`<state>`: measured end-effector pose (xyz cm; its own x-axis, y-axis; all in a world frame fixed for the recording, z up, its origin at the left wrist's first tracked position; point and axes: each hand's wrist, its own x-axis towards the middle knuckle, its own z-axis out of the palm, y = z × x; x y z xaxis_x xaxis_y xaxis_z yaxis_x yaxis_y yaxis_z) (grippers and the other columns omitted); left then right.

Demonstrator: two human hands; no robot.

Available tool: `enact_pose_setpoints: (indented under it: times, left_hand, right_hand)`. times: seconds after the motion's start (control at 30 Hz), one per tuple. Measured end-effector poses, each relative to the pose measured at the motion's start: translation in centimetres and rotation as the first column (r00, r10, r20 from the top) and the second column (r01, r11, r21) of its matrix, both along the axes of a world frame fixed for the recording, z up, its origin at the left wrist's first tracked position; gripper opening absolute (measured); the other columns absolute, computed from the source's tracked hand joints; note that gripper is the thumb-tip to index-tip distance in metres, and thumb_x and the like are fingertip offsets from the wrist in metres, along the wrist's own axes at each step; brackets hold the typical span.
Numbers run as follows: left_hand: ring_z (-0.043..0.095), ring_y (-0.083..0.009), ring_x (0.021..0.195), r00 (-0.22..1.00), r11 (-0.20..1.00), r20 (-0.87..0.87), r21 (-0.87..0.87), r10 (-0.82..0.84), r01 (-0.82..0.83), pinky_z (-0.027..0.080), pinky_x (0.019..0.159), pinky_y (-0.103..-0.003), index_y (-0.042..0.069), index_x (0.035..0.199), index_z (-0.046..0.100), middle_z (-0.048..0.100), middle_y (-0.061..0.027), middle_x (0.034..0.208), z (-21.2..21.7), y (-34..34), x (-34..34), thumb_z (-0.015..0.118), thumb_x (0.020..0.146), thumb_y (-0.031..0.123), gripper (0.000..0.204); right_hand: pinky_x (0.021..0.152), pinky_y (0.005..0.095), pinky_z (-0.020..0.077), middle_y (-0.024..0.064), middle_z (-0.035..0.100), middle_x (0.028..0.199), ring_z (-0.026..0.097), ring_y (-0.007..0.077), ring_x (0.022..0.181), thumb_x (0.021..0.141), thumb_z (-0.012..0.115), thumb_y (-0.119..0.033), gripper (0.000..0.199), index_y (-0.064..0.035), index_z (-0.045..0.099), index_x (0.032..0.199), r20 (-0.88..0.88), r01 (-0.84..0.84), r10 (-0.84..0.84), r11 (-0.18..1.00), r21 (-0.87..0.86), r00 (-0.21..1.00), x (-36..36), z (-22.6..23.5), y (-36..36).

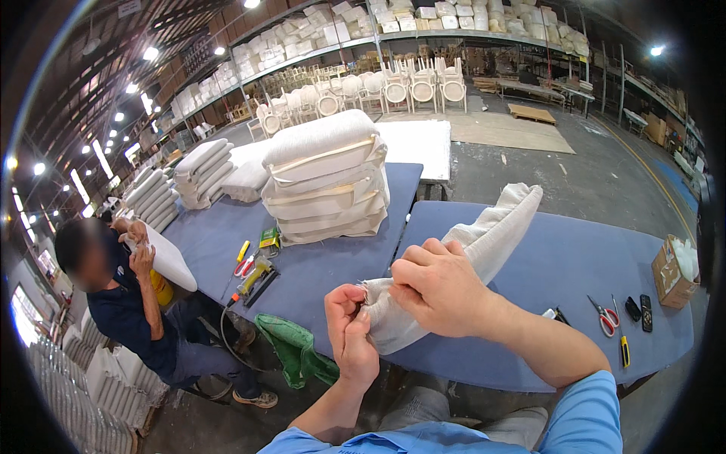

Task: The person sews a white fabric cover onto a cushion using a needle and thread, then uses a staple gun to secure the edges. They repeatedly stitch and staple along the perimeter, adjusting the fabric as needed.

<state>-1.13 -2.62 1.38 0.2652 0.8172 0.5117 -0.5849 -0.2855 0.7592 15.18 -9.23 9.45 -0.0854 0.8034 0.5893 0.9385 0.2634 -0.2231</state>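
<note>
In the head view, the person's left hand (350, 329) pinches the frayed near end of a cream fabric-covered pad (495, 234) between thumb and curled fingers, while the right hand (442, 291), its fingers folded over, grips the cloth just beside it. The pad is tilted over the near edge of a blue-covered worktop (560, 250), its far end pointing up and away to the right. On that worktop, right of the pad, lie red-handled scissors (607, 321), a screwdriver (625, 352) with a yellow and black handle and a black handheld device (646, 313); an open cardboard box (675, 281) with white contents stands near the right end. A second blue worktop (204, 246) adjoins on the left and carries a tall stack of cream upholstered pads (325, 181). In front of the stack are a small green and yellow box (269, 240), another pair of red-handled scissors (243, 268), a yellow-handled tool (243, 250) and a staple gun (259, 281) with a hose (224, 333) at its end. A green cloth (291, 344) hangs at this worktop's near edge. At far left, a seated co-worker (125, 318) in dark clothes holds a white pad (172, 261) with both hands. Pale chairs (395, 87) stand in rows behind, below a shelf of wrapped bundles.
</note>
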Motion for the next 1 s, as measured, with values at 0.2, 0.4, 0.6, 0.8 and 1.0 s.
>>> enact_pose_setpoints:
  times: [0.2, 0.4, 0.6, 0.8, 1.0]
  left_hand:
    - [0.052, -0.0165, 0.116, 0.998, 0.997, -0.013, 0.064, 0.054, -0.053, 0.04, 0.106, -0.034, 0.0, 0.136, 0.048, 0.054, -0.0102, 0.123, -1.3, -0.7, 0.6, 0.05, 0.1, 0.02, 0.041]
    - [0.054, -0.0158, 0.111, 0.975, 0.948, -0.161, 0.305, 0.152, -0.097, 0.046, 0.098, -0.033, 0.0, 0.142, 0.045, 0.055, -0.0102, 0.124, -1.3, -1.3, 0.4, 0.068, 0.1, 0.018, 0.051]
    - [0.058, -0.0136, 0.096, 0.91, 0.894, -0.295, 0.421, 0.292, -0.151, 0.05, 0.084, -0.029, 0.0, 0.14, 0.051, 0.06, -0.0092, 0.117, -1.1, -0.5, 0.6, 0.073, 0.095, 0.007, 0.05]
    - [0.056, -0.0058, 0.078, 0.907, 0.911, -0.285, 0.362, 0.309, -0.197, 0.047, 0.071, -0.024, 0.002, 0.13, 0.061, 0.062, -0.0017, 0.101, -0.2, -0.3, 1.3, 0.065, 0.096, -0.001, 0.035]
    - [0.054, -0.0038, 0.08, 0.899, 0.996, -0.431, 0.067, 0.08, -0.057, 0.046, 0.075, -0.022, 0.002, 0.126, 0.068, 0.063, 0.0029, 0.098, 2.6, 2.0, 0.6, 0.061, 0.102, 0.006, 0.025]
  right_hand:
    - [0.081, 0.0467, 0.0383, 0.004, 0.062, 0.086, 0.056, 0.0274, 0.085, 0.095, 0.066, -0.029, 0.018, -0.0134, 0.064, 0.087, -0.007, -0.03, 0.03, 0.999, 0.013, 1.0, 0.0, 0.3, -0.8]
    - [0.078, 0.0467, 0.0408, 0.0058, 0.064, 0.087, 0.059, 0.0288, 0.087, 0.097, 0.066, -0.028, 0.02, -0.0123, 0.062, 0.085, 0.055, 0.059, -0.052, 0.991, -0.117, 0.997, -1.0, 0.7, -0.5]
    - [0.082, 0.0524, 0.0497, 0.0129, 0.069, 0.094, 0.067, 0.037, 0.096, 0.104, 0.055, -0.024, 0.019, -0.0078, 0.063, 0.098, -0.088, -0.071, 0.054, 0.977, -0.2, 0.995, 0.8, 0.8, 0.4]
    - [0.088, 0.0486, 0.0521, 0.016, 0.071, 0.102, 0.066, 0.0391, 0.102, 0.106, 0.053, -0.021, 0.02, -0.005, 0.065, 0.11, -0.327, -0.208, 0.174, 0.975, -0.073, 0.929, 1.4, 0.8, 0.2]
    - [0.081, 0.042, 0.0516, 0.0114, 0.071, 0.093, 0.066, 0.0325, 0.092, 0.098, 0.063, -0.007, 0.011, -0.0051, 0.07, 0.106, -0.384, -0.222, 0.288, 0.953, 0.208, 0.877, 2.1, -0.2, 0.8]
